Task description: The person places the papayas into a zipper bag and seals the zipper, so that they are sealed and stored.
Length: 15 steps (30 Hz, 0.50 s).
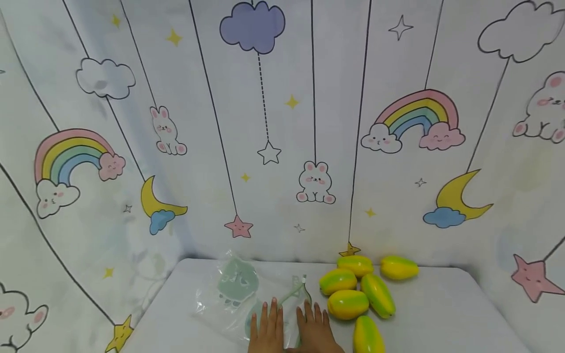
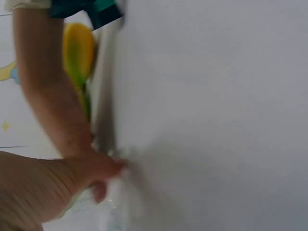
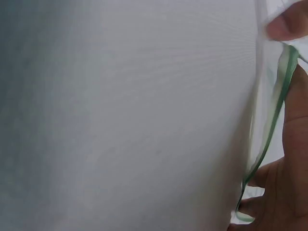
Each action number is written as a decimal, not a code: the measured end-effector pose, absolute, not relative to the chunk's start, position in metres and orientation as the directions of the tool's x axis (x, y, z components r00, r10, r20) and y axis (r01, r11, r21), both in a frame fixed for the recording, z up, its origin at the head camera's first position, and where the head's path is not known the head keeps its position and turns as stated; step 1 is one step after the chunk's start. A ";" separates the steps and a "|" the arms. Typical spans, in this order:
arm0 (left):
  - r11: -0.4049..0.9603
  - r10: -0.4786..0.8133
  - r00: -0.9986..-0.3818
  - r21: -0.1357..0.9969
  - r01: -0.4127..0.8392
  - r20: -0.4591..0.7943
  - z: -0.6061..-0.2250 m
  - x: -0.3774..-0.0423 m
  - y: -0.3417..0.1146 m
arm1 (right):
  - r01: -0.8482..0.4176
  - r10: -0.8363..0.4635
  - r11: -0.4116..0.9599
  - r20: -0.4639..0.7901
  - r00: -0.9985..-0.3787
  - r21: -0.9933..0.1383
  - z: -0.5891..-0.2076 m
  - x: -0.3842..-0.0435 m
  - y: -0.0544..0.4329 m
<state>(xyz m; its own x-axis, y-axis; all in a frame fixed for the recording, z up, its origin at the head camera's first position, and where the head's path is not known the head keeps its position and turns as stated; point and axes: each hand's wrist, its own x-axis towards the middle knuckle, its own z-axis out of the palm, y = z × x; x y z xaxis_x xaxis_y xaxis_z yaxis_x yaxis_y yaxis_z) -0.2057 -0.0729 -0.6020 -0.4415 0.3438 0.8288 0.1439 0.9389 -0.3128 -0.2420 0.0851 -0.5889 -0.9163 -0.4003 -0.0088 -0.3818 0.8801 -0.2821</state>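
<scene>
A clear plastic bag (image 1: 207, 314) with pale green print and a green ribbon-like strip (image 1: 292, 294) lies on the table. On its near part rests my left hand (image 1: 268, 327), fingers straight and pointing away from me. Beside it my right hand (image 1: 315, 329) lies palm down on the bag, fingers extended and slightly spread, close to the strip. In the right wrist view the strip (image 3: 276, 113) runs along my right hand (image 3: 291, 144). The left wrist view has my left hand (image 2: 43, 190) low at the left, near my right forearm (image 2: 50, 91).
Several yellow-green papaya-like fruits (image 1: 347, 304) sit to the right of my hands, the closest of them (image 1: 368, 336) at the front. The white table (image 1: 446, 314) is backed by a white cloth (image 1: 273, 201) printed with rainbows, rabbits and stars.
</scene>
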 end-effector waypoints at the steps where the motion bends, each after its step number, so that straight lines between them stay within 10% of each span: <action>1: 0.941 0.338 -0.405 -0.305 0.145 0.849 -0.605 -0.208 -0.071 | -0.382 -0.399 0.880 -0.004 -0.917 -0.283 -0.589 -0.242 0.085; 6: 0.949 0.309 -0.265 -0.276 0.152 0.913 -0.613 -0.216 -0.065 | -0.383 -0.398 0.881 0.004 -0.917 -0.277 -0.589 -0.244 0.084; 15: 0.944 0.321 -0.359 -0.265 0.199 0.876 -0.598 -0.218 -0.067 | -0.318 -0.394 0.875 -0.158 -0.905 -0.365 -0.566 -0.250 0.087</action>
<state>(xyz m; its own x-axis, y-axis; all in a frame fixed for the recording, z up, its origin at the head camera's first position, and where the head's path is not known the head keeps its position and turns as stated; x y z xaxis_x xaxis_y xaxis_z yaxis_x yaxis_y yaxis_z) -0.2178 -0.0668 -0.5977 -0.3591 0.3214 0.8762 0.1988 0.9436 -0.2647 -0.2499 0.0872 -0.5656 -0.9053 -0.3943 -0.1581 -0.3175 0.8753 -0.3647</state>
